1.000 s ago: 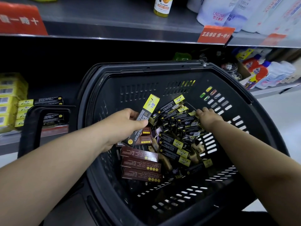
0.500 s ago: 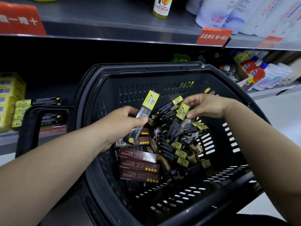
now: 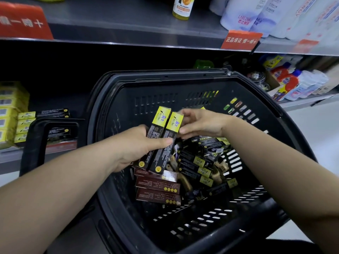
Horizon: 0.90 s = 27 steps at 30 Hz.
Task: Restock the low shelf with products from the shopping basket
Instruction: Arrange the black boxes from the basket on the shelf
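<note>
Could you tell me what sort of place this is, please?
Probably a shop aisle: red shelf-edge tags, stacked yellow boxes on the low shelf, and a shopping basket of boxed goods.

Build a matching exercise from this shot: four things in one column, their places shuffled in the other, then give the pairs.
Things:
1. two black-and-yellow boxes
2. brown boxes
3. orange-labelled bottle
4. red bottles

Places:
A. standing on the upper shelf
B. on the low shelf, right of the basket
C. gripped in the left hand
D. lying flat in the basket

Pairs: 1-C, 2-D, 3-A, 4-B.
</note>
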Available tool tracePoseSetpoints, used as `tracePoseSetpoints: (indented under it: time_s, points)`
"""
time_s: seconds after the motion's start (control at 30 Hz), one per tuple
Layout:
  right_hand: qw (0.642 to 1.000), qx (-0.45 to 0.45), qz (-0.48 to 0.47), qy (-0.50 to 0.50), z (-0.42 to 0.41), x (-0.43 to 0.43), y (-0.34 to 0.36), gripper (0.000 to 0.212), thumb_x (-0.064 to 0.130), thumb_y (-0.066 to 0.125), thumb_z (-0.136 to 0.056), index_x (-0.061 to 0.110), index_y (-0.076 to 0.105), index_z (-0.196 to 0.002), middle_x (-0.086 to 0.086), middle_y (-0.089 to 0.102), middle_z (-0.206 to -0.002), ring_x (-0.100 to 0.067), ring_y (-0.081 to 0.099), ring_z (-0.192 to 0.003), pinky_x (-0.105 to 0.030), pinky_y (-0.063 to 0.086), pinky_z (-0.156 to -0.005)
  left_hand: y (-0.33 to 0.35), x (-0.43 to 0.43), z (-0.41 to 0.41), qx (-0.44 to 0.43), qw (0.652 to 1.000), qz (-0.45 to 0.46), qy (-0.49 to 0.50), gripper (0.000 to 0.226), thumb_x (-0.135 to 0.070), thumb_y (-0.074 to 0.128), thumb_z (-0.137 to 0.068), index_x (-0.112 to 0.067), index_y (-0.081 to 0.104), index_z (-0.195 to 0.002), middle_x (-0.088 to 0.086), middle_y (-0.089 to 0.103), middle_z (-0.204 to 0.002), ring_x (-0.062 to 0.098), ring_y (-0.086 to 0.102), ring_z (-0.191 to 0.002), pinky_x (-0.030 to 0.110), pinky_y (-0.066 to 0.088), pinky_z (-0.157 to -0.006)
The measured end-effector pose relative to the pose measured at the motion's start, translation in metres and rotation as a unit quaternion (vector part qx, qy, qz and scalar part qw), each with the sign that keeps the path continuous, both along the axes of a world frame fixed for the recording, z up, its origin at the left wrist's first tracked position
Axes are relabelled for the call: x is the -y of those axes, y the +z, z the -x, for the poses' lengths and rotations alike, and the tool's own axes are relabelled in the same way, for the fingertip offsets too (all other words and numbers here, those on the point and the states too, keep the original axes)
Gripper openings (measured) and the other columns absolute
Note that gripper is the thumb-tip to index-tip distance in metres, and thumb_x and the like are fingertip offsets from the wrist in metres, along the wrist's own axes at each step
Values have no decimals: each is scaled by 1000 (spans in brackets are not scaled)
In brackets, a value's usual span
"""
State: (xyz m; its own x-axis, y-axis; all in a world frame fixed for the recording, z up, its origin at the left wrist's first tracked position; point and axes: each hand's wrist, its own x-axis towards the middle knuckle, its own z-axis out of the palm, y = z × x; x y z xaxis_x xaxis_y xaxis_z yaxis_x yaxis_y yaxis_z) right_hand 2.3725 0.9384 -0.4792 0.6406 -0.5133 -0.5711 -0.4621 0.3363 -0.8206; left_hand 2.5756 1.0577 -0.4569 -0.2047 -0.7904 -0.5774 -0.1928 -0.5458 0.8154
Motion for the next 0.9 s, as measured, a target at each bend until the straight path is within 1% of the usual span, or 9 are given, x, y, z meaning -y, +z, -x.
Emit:
tracePoseSetpoints:
  time_s: [0.07, 0.13, 0.2, 0.43, 0.5, 0.57, 0.67, 0.8, 0.9]
  points:
    - [959, -223, 147, 96, 12, 3, -18, 35, 18, 72, -79, 22, 54, -109, 2, 63, -104, -20, 61, -101, -32, 52, -87, -4, 1, -2, 25, 1000, -8, 7, 53, -29, 78, -71, -15, 53, -116, 6, 67, -110, 21, 61, -105, 40, 42, -101]
    - [847, -408, 238, 243, 21, -1, -41, 38, 28, 68, -84, 13, 56, -116, 0, 59, -100, -23, 57, -100, -28, 48, -79, -6, 2, -4, 30, 999, -13, 10, 57, -26, 80, -69, -13, 54, -118, 7, 67, -111, 24, 60, -108, 43, 39, -105]
    - [782, -477, 238, 324, 25, -12, -62, 44, 34, 63, -87, 7, 54, -120, -6, 60, -106, -26, 56, -101, -25, 43, -72, -8, 3, -4, 24, 1000, -14, 10, 58, -24, 81, -68, -12, 55, -118, 7, 68, -110, 24, 61, -107, 43, 39, -105]
    - [665, -594, 286, 350, 9, -31, -89, 38, 25, 54, -93, 11, 47, -127, -6, 57, -125, -25, 56, -112, -32, 42, -74, -10, 5, -4, 15, 1000, -14, 23, 71, -43, 79, -61, -13, 56, -121, 6, 64, -118, 24, 58, -112, 44, 38, -106]
    - [687, -587, 292, 312, 1, -23, -74, 27, 33, 58, -90, 10, 58, -104, -5, 62, -105, -21, 60, -92, -29, 42, -68, -13, 6, -5, 14, 999, -13, 43, 65, -41, 78, -67, -12, 55, -120, 6, 63, -119, 23, 57, -113, 43, 38, -106]
    - [782, -530, 253, 208, -2, -11, -47, 33, 40, 62, -86, 9, 56, -74, -1, 57, -76, -14, 55, -65, -25, 43, -59, -14, 6, -5, 15, 998, -14, 63, 76, -44, 79, -66, -9, 50, -127, 9, 57, -128, 24, 52, -119, 43, 36, -108]
    - [945, -310, 102, -24, -3, -6, -2, 16, 22, 63, -87, 7, 61, -81, 0, 58, -78, -7, 62, -60, -20, 52, -50, -12, 8, -4, 1, 994, -14, 106, 99, -47, 79, -64, -4, 35, -140, 13, 40, -145, 26, 38, -133, 39, 29, -110]
    - [992, -83, 23, -87, -12, -13, 41, 6, 6, 58, -86, 10, 54, -86, -4, 59, -89, -12, 64, -74, -27, 58, -66, -3, 7, -3, -73, 981, -11, 178, 98, -46, 80, -62, -6, 36, -140, 11, 50, -139, 25, 47, -127, 42, 35, -108]
    - [999, -29, 30, -18, -28, -28, 58, 40, 11, 69, -78, 7, 52, -113, -4, 64, -101, -15, 63, -91, -29, 52, -83, 5, 5, 1, -133, 967, -11, 218, 55, -35, 74, -75, -11, 55, -120, 6, 72, -104, 19, 68, -94, 34, 54, -79]
